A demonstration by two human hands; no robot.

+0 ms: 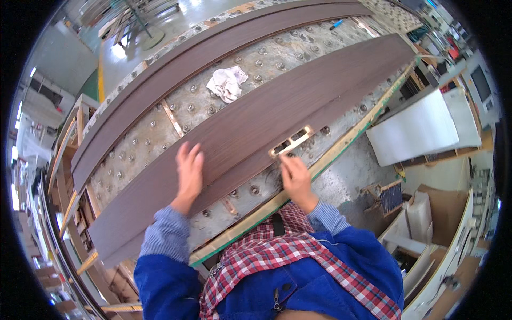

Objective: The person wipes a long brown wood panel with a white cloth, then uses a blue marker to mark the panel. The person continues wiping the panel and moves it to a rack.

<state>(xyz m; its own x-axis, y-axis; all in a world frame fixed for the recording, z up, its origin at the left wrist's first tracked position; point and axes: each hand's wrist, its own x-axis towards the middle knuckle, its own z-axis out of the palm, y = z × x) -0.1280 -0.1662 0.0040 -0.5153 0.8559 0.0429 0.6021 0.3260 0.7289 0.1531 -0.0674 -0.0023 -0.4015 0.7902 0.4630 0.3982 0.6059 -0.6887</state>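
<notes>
A long dark-brown board (234,130) lies diagonally across the bench in front of me. Over it is my left hand (189,173), its fingers somewhat spread and holding nothing; whether it touches the surface I cannot tell. At the board's near edge sits a narrow pale plate with oblong slots (304,135). The fingers of my right hand (297,180) are bent and closed at the plate's near end; the fingertips and the exact grip are partly hidden.
A second long brown panel (160,64) lies along the far side of the studded metal bench top (144,141). Between them rests a crumpled whitish cloth (228,84). A blue marker (336,24) lies at the far right. White sheets (416,130) stand right of the bench's green-edged border (349,137).
</notes>
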